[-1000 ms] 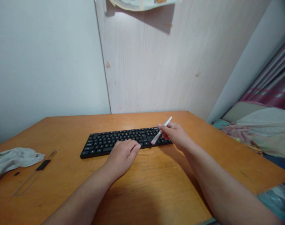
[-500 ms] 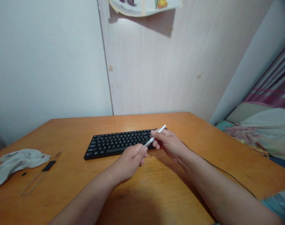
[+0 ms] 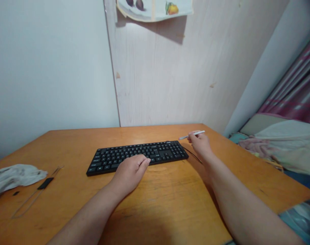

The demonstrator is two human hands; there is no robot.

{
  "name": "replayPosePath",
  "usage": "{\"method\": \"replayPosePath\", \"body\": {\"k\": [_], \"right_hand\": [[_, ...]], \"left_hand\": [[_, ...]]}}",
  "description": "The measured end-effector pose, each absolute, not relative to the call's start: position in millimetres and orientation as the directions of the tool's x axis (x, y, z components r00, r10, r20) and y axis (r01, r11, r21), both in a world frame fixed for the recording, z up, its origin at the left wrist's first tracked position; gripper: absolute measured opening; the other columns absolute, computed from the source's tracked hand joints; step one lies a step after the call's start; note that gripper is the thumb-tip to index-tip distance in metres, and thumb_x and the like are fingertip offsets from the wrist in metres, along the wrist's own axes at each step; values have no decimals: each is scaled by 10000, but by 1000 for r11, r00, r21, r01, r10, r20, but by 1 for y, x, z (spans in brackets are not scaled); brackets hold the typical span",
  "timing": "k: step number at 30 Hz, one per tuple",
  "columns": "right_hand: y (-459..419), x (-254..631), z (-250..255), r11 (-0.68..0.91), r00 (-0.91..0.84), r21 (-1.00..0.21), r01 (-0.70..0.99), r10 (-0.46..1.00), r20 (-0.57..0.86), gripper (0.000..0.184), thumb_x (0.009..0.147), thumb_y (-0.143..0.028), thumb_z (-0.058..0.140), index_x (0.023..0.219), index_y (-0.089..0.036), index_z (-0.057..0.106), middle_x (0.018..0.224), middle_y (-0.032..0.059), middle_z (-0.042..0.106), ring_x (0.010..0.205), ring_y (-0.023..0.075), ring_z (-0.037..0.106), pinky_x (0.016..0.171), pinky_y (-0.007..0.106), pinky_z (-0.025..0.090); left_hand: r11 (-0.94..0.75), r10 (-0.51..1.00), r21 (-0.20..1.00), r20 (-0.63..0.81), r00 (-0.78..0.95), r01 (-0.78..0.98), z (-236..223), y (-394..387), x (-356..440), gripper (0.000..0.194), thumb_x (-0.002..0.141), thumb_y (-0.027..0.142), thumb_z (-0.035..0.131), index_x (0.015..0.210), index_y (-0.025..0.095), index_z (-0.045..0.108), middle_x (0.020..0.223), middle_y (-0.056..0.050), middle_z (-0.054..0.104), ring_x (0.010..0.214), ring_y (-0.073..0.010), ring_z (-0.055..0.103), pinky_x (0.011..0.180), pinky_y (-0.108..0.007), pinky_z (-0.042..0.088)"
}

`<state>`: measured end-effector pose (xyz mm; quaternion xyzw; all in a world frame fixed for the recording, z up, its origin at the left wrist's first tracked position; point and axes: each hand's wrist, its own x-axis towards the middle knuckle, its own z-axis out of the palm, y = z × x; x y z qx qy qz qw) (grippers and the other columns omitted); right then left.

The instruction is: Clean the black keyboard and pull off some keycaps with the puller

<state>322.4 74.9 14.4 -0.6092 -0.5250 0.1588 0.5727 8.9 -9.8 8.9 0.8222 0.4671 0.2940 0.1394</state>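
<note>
My right hand grips a slim white pen-like tool just beyond the far right corner of a black keyboard. The tool lies almost level, its small pinkish tip pointing left; what kind of tip it is cannot be made out. My left hand is closed at the keyboard's near edge, thumb pressed against the curled fingers, and covers some of the lower keys. Whatever it may hold is hidden.
A crumpled whitish cloth lies on the left of the wooden table. Beside it are a keycap puller-like wire loop with a black grip and a small black piece. The keyboard's cable runs off to the right.
My hands have moved apart. The right one has carried the white tool up and right, away from the left hand, and its pinkish tip now shows. The left hand has shifted slightly left.
</note>
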Motion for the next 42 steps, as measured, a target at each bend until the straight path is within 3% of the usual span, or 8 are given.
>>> {"method": "replayPosePath", "body": {"k": [10, 21, 29, 36, 42], "right_hand": [[88, 322, -8, 206, 229, -741, 640, 869, 439, 272, 818, -407, 498, 841, -170, 630, 837, 58, 678, 763, 178, 615, 683, 272, 433], [67, 321, 21, 62, 156, -509, 858, 914, 375, 247, 823, -321, 497, 629, -192, 580, 628, 38, 613, 608, 165, 537, 553, 271, 289], [55, 321, 38, -35, 169, -358, 933, 921, 351, 250, 824, -328, 492, 670, -180, 621, 643, 73, 617, 591, 182, 515, 538, 288, 256], [66, 312, 20, 180, 165, -573, 800, 851, 498, 256, 862, -376, 493, 796, -189, 655, 690, 31, 668, 640, 174, 586, 578, 261, 358], [73, 305, 4, 229, 90, -576, 784, 877, 471, 238, 860, -359, 507, 827, -198, 679, 810, 51, 719, 753, 183, 643, 656, 262, 405]], "left_hand": [[-528, 842, 449, 386, 377, 721, 7, -5, 2, 357, 986, 428, 409, 788, 216, 615, 800, -27, 677, 764, -185, 610, 677, -279, 396], [-529, 841, 407, 370, 395, 745, 8, -6, 2, 365, 993, 426, 400, 781, 213, 607, 786, -18, 665, 764, -182, 607, 683, -279, 386], [-536, 836, 388, 369, 406, 750, 7, -4, 2, 369, 996, 423, 397, 776, 209, 602, 787, -16, 666, 763, -177, 607, 687, -278, 373], [-535, 832, 357, 377, 407, 766, 8, -5, 2, 413, 998, 431, 385, 687, 200, 526, 699, -11, 614, 675, -163, 562, 628, -277, 318], [-548, 815, 320, 413, 406, 773, 8, -5, 3, 435, 997, 420, 388, 627, 197, 442, 635, 0, 569, 608, -149, 519, 604, -288, 264]]}}
